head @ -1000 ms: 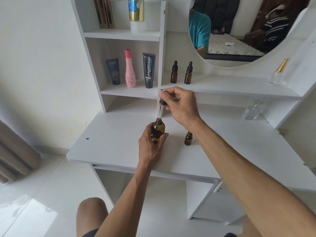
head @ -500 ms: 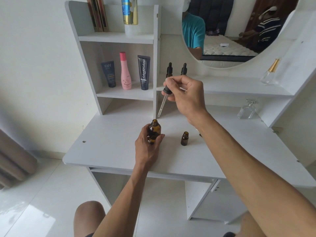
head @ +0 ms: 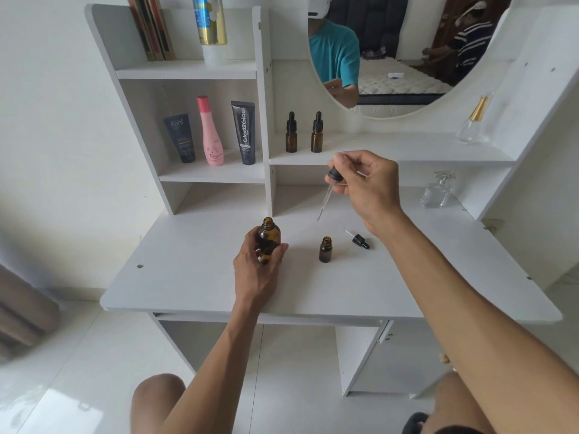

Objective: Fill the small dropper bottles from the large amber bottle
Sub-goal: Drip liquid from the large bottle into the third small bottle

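2 capped dropper bottles [head: 290, 133] on white shelf [head: 391, 151].

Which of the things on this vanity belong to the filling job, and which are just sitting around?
In the job: large amber bottle in left hand; long dropper in right hand; open small bottle; loose dropper cap; two capped dropper bottles.

Lying about: three tubes, perfume flasks, spray can.

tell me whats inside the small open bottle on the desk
Cannot tell. The small bottle stands uncapped, but its dark amber glass hides any liquid level. Its dropper cap lies beside it on the desk.
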A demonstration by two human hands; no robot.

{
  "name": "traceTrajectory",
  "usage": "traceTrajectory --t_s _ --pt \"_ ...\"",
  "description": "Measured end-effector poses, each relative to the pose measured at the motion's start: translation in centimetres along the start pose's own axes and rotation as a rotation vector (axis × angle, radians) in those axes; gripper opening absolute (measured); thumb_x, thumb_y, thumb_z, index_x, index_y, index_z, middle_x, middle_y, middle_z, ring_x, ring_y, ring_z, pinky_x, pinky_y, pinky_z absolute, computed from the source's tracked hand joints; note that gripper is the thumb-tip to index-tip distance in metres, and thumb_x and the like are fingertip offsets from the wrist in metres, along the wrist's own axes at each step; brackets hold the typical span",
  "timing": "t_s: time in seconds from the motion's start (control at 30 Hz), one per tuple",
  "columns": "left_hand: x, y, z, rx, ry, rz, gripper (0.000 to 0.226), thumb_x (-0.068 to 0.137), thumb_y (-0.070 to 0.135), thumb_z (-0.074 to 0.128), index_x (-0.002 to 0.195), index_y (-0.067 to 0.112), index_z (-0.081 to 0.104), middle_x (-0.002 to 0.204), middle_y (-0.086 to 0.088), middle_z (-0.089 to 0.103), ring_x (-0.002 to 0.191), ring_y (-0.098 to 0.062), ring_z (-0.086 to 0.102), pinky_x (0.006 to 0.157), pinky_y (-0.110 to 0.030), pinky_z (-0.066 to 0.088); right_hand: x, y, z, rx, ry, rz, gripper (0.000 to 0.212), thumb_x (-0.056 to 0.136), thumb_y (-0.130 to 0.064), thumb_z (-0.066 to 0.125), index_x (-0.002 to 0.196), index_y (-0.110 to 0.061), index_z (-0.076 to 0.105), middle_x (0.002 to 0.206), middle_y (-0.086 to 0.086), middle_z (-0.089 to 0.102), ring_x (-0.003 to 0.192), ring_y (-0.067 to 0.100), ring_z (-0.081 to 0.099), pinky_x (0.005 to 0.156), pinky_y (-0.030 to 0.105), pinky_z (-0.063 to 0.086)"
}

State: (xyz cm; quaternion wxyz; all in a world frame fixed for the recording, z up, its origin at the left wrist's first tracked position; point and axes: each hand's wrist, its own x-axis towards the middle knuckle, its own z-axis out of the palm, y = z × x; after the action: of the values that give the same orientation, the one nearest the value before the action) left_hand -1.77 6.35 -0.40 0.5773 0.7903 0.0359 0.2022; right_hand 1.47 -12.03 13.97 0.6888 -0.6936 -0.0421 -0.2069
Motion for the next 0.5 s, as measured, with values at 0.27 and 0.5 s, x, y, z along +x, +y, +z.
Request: traceTrajectory --t_s 0.27,0.5 --pt "0.0 -0.1 0.1 0.01 0.003 0.0 0.046 0.085 0.026 0.076 0.126 0.023 0.055 0.104 0.009 0.067 0.092 0.016 0.058 0.07 -0.002 0.043 -0.3 2.1 -1.8 -0.046 0.031 0.044 0.008 0.093 -0.019 0.07 0.087 -0.014 0.072 0.079 0.006 0.07 0.073 0.018 0.075 0.062 0.021 0.056" --pt "0.1 -0.1 0.1 0.017 0.001 -0.002 0.047 0.084 0.026 0.076 0.126 0.023 0.055 0.104 0.008 0.067 0.09 0.016 0.058 0.07 -0.001 0.043 -0.6 3.1 -2.0 -0.085 0.024 0.056 0.012 0.093 -0.021 0.07 0.092 -0.009 0.073 0.077 0.004 0.071 0.074 0.017 0.076 0.064 0.023 0.057"
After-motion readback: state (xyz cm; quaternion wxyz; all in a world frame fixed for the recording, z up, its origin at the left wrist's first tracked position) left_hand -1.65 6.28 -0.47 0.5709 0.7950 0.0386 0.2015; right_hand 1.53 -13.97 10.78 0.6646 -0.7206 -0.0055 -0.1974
